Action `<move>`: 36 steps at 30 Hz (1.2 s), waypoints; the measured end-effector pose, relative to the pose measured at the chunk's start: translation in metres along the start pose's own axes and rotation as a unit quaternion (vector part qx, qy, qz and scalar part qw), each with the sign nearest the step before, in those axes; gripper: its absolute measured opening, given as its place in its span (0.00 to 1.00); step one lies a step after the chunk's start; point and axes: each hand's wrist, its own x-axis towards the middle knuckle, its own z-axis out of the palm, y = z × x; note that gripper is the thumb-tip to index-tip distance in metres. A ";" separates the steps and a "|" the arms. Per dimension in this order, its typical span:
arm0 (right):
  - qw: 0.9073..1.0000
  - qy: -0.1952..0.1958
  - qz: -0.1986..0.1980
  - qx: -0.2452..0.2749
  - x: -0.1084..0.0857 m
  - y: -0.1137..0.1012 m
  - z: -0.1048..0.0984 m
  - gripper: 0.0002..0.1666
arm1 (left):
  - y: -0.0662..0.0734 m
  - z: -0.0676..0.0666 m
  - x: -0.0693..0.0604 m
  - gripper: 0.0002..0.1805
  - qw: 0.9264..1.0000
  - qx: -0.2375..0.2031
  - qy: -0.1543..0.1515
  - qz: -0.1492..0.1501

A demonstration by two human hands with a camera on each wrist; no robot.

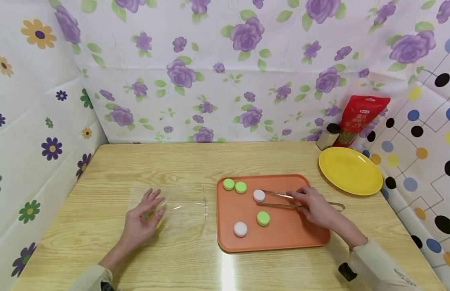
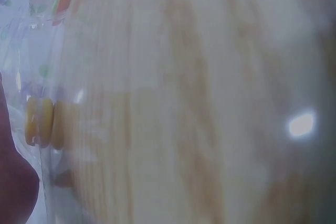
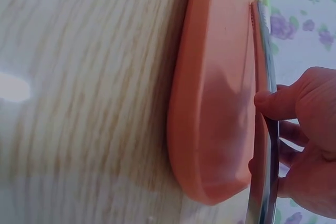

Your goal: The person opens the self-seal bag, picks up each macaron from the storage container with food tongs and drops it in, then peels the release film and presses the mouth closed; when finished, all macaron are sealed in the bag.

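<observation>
My right hand holds metal tongs over the orange tray. The tips of the tongs lie on either side of a pale pink macaron; whether both touch it I cannot tell. Another pale macaron and a green macaron sit nearer the front, with two green macarons at the back left. To the left, my left hand rests at a clear plastic box, its fingers loosely bent. A yellow macaron shows through the plastic, partly hidden by that hand in the head view.
A yellow plate lies at the right, behind the tray. Beyond it stand a black-capped jar and a red pouch against the patterned wall covering. Wooden tabletop surrounds the box and tray.
</observation>
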 end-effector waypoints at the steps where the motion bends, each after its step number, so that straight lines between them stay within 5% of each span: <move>1: 1.000 -0.001 0.001 0.001 0.000 0.000 0.001 0.32 | 0.000 0.000 0.000 0.23 1.000 0.002 0.001 0.000; 21: 1.000 0.011 0.008 0.002 0.002 0.001 0.003 0.29 | 0.003 -0.002 0.003 0.22 1.000 0.007 -0.003 0.004; 36: 0.999 0.027 -0.040 0.000 0.014 -0.010 0.003 0.29 | 0.003 -0.002 0.001 0.23 1.000 0.006 -0.004 0.003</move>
